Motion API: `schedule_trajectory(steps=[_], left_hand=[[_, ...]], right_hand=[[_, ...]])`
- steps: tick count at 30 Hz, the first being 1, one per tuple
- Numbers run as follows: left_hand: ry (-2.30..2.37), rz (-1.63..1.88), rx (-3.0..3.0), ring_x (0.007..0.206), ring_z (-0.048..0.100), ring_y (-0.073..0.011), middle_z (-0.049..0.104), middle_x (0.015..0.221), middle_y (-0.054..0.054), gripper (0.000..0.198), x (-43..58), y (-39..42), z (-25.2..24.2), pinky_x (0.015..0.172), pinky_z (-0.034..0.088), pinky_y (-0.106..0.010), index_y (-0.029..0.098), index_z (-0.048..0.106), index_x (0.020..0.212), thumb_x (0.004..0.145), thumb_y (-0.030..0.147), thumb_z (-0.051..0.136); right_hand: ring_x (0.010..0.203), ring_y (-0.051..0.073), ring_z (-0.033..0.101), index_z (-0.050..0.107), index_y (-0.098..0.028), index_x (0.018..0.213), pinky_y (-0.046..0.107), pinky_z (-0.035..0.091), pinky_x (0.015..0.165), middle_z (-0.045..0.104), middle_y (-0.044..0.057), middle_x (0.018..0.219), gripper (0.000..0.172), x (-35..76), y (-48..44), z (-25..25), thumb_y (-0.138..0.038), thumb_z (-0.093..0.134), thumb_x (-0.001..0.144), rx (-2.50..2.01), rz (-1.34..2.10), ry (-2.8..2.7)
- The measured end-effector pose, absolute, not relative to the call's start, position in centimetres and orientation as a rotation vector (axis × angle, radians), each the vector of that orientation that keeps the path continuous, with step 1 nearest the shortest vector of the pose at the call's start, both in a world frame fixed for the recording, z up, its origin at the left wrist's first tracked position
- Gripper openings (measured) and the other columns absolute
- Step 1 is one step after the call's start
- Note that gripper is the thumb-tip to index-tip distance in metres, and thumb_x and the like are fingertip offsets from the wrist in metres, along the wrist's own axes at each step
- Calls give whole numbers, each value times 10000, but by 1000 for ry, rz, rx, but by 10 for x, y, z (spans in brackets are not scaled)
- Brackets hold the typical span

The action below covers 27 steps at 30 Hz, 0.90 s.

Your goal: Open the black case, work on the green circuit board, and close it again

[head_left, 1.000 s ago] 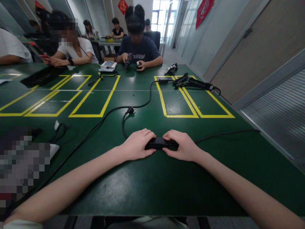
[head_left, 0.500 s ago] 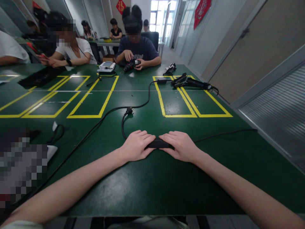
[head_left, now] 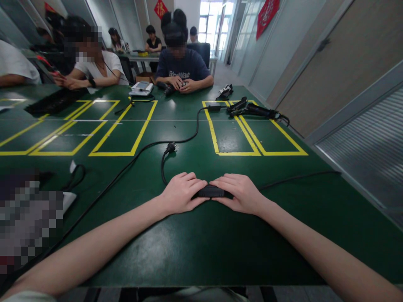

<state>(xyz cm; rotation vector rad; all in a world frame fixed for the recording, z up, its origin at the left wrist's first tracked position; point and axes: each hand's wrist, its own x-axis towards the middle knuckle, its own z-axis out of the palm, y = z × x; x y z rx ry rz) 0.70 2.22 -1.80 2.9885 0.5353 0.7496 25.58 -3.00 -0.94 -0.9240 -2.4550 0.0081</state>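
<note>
A black power adapter brick (head_left: pixel 211 191) lies flat on the green table (head_left: pixel 195 247) in front of me. My left hand (head_left: pixel 182 193) covers its left end and my right hand (head_left: pixel 238 192) covers its right end, fingers curled over the top, fingertips almost meeting. One black cable (head_left: pixel 163 164) leaves the brick on the left and ends in a plug (head_left: pixel 171 147). Another thin cable (head_left: pixel 299 176) runs off to the right.
Yellow tape rectangles (head_left: pixel 236 126) mark the table. More black cables and adapters (head_left: pixel 252 109) lie at the far right. A long black cable (head_left: pixel 103 191) crosses diagonally left. People sit across the table; one in a dark shirt (head_left: pixel 182 67) handles a small tool. A white device (head_left: pixel 141 88) sits nearby.
Both my hands have slid closer together over the brick, hiding more of it. The person opposite lowered the tool to the table.
</note>
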Motion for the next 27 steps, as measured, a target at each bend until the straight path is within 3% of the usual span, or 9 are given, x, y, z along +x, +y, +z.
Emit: schedule_trajectory(steps=[6,9,12,15,18,23,25,27], left_hand=[[525,766,2999,871,673,-225,775,989,-112,425,7,23,-19,745,513,-354,134,681,1127,1110,468,419],[481,767,3057,897,670,-229,786,1060,-118,411,8,22,-18,756,506,-363,132,672,1134,1119,434,393],[431,798,3109,918,673,-230,791,1087,-113,406,9,21,-17,802,507,-372,136,670,1136,1124,429,389],[419,822,3125,923,681,-233,799,1075,-103,401,10,20,-17,830,513,-377,144,674,1127,1120,446,409],[419,947,3086,962,696,-237,802,1112,-96,358,10,20,-17,859,528,-379,143,665,1172,1106,434,466],[446,1209,3025,1271,641,-260,696,1399,-139,353,7,24,-18,1086,484,-455,177,585,1389,1042,207,527],[335,1150,3023,1305,628,-252,696,1399,-135,355,7,25,-19,1143,453,-471,183,607,1369,1026,170,514],[218,948,3001,1198,681,-222,760,1270,-107,296,9,27,-22,1077,507,-403,177,659,1286,1038,187,497]], right_hand=[[903,249,748,683,-175,1179,369,590,783,783,117,1030,255,255,-33,-11,-355,646,1002,-965,97,-2373],[910,228,740,658,-204,1168,337,582,788,767,90,1043,299,257,-34,-8,-372,728,931,-1064,477,-2272],[804,178,701,617,-210,1127,273,540,684,722,28,948,327,259,-37,-3,-376,768,889,-1136,1010,-2114],[687,125,596,590,-212,1079,223,445,586,636,-30,851,372,257,-40,-1,-382,818,842,-1182,1279,-1988],[657,107,528,606,-206,1011,225,404,577,606,-32,848,330,255,-38,0,-415,805,851,-1192,1343,-1881],[688,134,589,622,-209,884,241,444,598,715,23,903,423,276,-24,6,-493,888,718,-1191,1265,-1477],[495,87,456,576,-233,852,203,315,457,734,3,812,458,293,-17,13,-512,899,687,-1245,1115,-1240],[383,48,290,504,-247,807,186,169,392,726,-29,727,506,311,-11,20,-504,909,647,-1225,930,-1030]])
